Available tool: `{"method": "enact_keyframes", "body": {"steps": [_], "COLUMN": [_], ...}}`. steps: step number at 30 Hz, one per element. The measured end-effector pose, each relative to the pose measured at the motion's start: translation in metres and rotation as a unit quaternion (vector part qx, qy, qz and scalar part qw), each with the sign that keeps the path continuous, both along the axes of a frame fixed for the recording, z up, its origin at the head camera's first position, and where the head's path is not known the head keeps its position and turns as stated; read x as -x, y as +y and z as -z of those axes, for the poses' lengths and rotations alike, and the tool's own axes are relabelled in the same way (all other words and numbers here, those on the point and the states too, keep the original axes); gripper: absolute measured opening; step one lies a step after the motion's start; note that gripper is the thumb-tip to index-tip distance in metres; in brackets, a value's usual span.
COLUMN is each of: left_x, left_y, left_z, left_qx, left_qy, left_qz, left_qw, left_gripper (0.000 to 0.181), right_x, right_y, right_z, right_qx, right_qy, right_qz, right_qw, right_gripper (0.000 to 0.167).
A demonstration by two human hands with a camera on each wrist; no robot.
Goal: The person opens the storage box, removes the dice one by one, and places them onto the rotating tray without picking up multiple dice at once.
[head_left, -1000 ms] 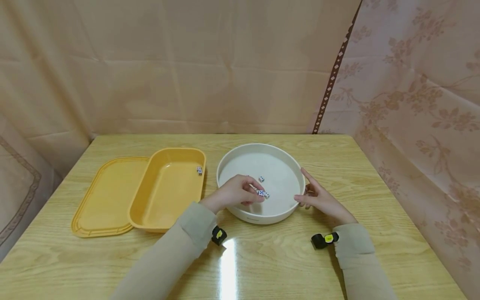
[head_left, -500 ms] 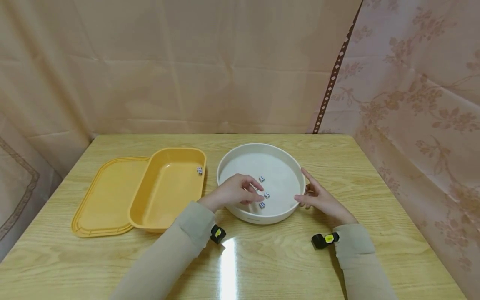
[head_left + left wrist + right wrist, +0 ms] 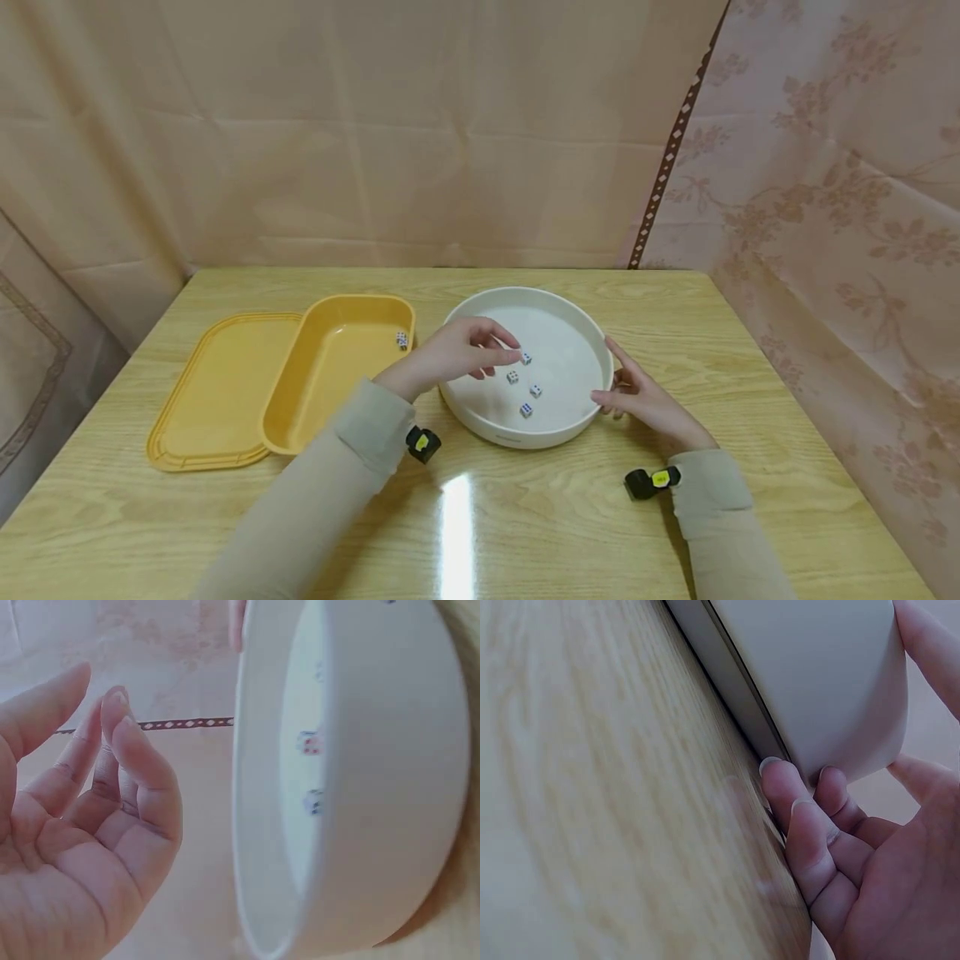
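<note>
My left hand (image 3: 457, 354) hovers over the left part of a round white tray (image 3: 498, 432), fingers loosely bent. In the left wrist view, nothing lies between the thumb and fingers of the left hand (image 3: 90, 817). Several small white dice lie apart on the tray floor, among them a die with blue pips (image 3: 527, 410), another die (image 3: 536, 390) and a die (image 3: 512, 377) nearer the left hand. At the tray's right side, my right hand (image 3: 645, 400) holds the rim. In the right wrist view, bent fingers (image 3: 808, 832) of that hand sit by the tray's base.
Left of the tray stands an open yellow box (image 3: 281, 417), with dice (image 3: 402, 340) close together at its right wall. A yellow lid (image 3: 202, 400) lies partly beneath the box. All rest on a wooden table (image 3: 555, 525), with curtains (image 3: 375, 167) behind and beside it.
My left hand has let a die go onto the tray floor, then lifted and moved up and left, uncovering another die. The right hand keeps its place on the rim.
</note>
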State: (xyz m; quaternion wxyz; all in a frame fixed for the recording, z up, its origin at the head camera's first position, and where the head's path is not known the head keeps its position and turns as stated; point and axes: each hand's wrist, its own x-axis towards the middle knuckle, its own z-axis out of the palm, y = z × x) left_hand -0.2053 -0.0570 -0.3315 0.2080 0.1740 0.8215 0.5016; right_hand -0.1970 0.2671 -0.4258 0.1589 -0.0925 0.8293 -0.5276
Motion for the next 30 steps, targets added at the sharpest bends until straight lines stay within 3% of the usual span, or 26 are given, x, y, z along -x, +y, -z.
{"method": "enact_keyframes", "body": {"steps": [5,13,30], "left_x": [0.003,0.009,0.038], "left_y": [-0.009,-0.029,-0.088], "left_z": [-0.015,-0.032,-0.033], "left_qx": [-0.003,-0.007,0.029], "left_qy": [0.015,0.004,0.009], "left_qz": [-0.009,-0.036,-0.096], "left_qw": [0.9998,0.9993,0.9949], "left_gripper": [0.027,0.028,0.041], "right_x": [-0.001,-0.001,-0.002], "right_y": [0.0,-0.001,-0.001], "right_z": [0.0,-0.001,-0.001], "right_qx": [0.0,-0.004,0.001], "right_qy": [-0.002,-0.003,-0.006], "right_qz": [0.001,0.001,0.003], "right_qw": [1.0,1.0,1.0], "right_gripper": [0.094,0.094,0.094]}}
